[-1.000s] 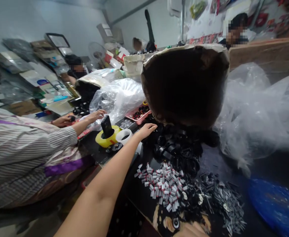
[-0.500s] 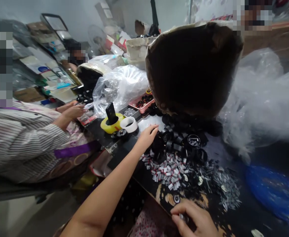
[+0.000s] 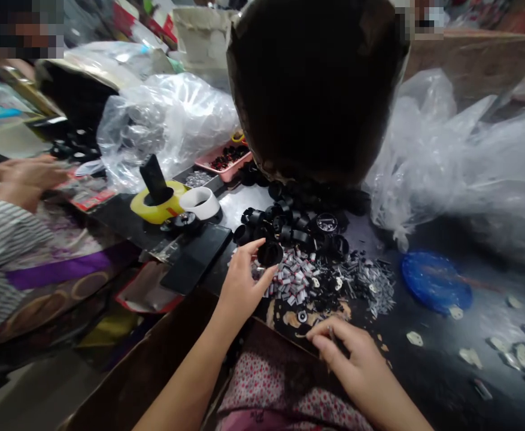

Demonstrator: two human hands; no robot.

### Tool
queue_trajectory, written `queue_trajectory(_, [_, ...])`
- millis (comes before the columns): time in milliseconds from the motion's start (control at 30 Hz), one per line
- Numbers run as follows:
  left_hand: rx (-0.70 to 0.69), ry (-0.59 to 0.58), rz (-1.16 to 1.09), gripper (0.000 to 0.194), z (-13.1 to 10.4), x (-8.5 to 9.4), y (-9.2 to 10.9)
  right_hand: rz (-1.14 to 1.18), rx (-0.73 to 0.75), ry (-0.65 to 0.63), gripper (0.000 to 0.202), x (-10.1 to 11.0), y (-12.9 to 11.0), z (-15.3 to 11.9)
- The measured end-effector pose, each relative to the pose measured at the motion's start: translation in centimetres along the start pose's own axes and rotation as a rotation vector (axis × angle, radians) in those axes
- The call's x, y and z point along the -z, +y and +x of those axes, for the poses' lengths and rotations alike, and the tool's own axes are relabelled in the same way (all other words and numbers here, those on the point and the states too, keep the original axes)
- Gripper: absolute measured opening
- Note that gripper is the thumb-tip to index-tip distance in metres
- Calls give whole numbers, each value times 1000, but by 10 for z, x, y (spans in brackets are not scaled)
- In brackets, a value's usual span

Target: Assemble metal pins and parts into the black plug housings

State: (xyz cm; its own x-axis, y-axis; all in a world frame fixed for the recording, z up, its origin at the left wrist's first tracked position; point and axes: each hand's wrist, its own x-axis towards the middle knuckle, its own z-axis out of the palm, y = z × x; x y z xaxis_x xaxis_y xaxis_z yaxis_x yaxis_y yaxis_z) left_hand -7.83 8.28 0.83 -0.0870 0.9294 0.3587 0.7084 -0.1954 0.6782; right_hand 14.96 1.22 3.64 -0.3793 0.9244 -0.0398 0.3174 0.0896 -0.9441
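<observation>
My left hand (image 3: 242, 276) grips a black round plastic part (image 3: 270, 254) between thumb and fingers, its hollow side facing me. Just under it spreads a pile of small silver cylinders with red ends (image 3: 293, 276). Behind stands a heap of similar black round parts (image 3: 284, 222). At the table's near edge my right hand (image 3: 340, 347) is closed, thumb against fingers, around something small and mostly hidden. Close to those fingertips lies a small ring-shaped metal piece (image 3: 302, 315). Farther right, grey metal pins (image 3: 372, 284) lie in a loose pile.
A large dark-mouthed container (image 3: 316, 90) leans over the back. Yellow tape (image 3: 154, 206), a white tape roll (image 3: 199, 203) and a black phone-like slab (image 3: 198, 257) lie left. A blue round bundle (image 3: 435, 281) and plastic bags (image 3: 442, 155) are right. A co-worker's hands (image 3: 33, 176) are far left.
My left hand has come back toward me from the heap and now holds a black round part. My right hand stays closed near the table edge. The view has turned right and down.
</observation>
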Motion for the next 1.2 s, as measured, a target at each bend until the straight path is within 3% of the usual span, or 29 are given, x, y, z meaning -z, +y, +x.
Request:
queue_trajectory(100, [-90,-37,-132,51,-31,1,17,67,-123,103,24,7,-6,3])
queue_trajectory(200, [-104,-182,-338,46,-65,-3,37,83,-176,143,30,11,-12,11])
queue_trajectory(367, [461,-330,-840,46,-93,-20,59,-129,-143,220,11,5,-16,8])
queue_trajectory(467, [634,-371,-979,31,-95,-26,57,-151,-142,211,12,1,-12,1])
queue_trajectory(533, [688,-327,-1005,28,-95,-25,50,-199,-140,146,14,1,-11,1])
queue_trajectory(600, [737,-191,-1034,27,-92,-20,42,-333,-82,118,14,3,-11,8])
queue_trajectory(667, [791,-15,-1064,27,-85,-15,37,-548,5,140,13,4,-13,23])
queue_trajectory(733, [815,79,-1108,27,-75,-13,36,-811,55,127,16,5,-14,43])
queue_trajectory(833, [808,33,-1188,26,-58,-17,38,-1061,55,36,16,2,-15,67])
queue_trajectory(1000, [898,-48,-1280,29,-45,-27,45,-1122,69,13,12,2,-14,77])
queue_trajectory(1200, [924,63,-1346,22,-60,-27,55,-1138,56,17,13,4,-13,74])
